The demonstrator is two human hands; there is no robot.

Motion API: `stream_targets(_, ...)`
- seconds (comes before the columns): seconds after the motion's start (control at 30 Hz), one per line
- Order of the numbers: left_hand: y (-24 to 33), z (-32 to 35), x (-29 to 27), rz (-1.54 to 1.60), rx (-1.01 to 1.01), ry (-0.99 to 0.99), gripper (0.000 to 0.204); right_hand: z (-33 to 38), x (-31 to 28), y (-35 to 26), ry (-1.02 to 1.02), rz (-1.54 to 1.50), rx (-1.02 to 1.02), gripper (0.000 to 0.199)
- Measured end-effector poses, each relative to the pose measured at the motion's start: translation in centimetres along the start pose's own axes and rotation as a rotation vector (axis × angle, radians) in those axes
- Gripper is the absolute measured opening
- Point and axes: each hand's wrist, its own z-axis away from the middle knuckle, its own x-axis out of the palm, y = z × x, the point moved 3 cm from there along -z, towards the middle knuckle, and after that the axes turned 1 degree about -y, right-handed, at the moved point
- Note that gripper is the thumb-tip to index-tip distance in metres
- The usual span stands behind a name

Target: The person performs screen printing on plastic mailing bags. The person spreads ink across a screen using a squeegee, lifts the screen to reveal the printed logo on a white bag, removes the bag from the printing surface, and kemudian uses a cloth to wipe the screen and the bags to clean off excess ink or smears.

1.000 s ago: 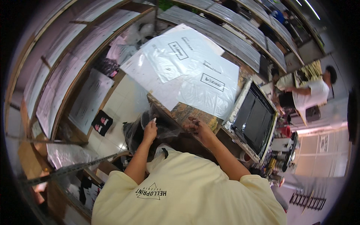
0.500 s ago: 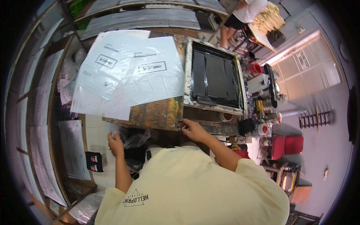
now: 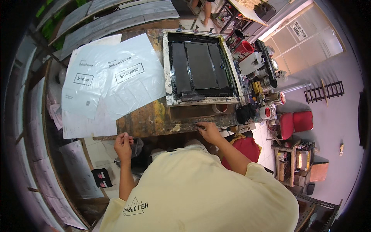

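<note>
Just below the front edge of the worktable (image 3: 148, 116) is my left hand (image 3: 123, 146), fingers curled and tips pinched. Whether anything thin is between them is too small to tell. My right hand (image 3: 210, 133) is at the same edge farther right, its fingers pressed together near a small dark spot on the wood. Two overlapping translucent white plastic bags (image 3: 135, 91) with black print lie flat on a pale sheet (image 3: 91, 128) at the left. To their right stands a white-framed printing screen (image 3: 199, 65), coated with black ink.
A tape roll (image 3: 220, 108) sits below the screen. Paint cans (image 3: 276, 98) and a red container (image 3: 243, 50) crowd the right side. Racks with printed sheets (image 3: 40, 154) line the left. A red chair (image 3: 295, 123) stands at the right, and a person's leg (image 3: 207, 13) shows at the back.
The whole view has shifted, so the table and screen appear farther left. My left hand's fingers have drawn together closer to the table edge. My right hand remains at the edge.
</note>
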Motion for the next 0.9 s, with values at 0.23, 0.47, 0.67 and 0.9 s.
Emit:
stream_targets(0.23,4.9,-0.4,7.5,-0.271,-0.012,-0.143,0.040,-1.2,-3.4,0.6,0.150,0.009,-0.117,0.028)
stream_targets(0.47,5.5,-1.5,15.3,-0.297,-0.025,-0.317,0.058,-2.5,-7.7,1.2,0.115,0.011,-0.279,0.025)
stream_targets(0.67,9.4,-1.2,22.7,-0.902,0.381,-0.303,0.100,-6.5,-8.8,-0.5,0.176,0.210,-0.514,0.044)
stream_targets(0.9,4.7,-4.3,24.7,-0.673,0.124,-0.291,0.094,-10.3,-6.6,-2.4,0.082,0.518,-0.596,0.058)
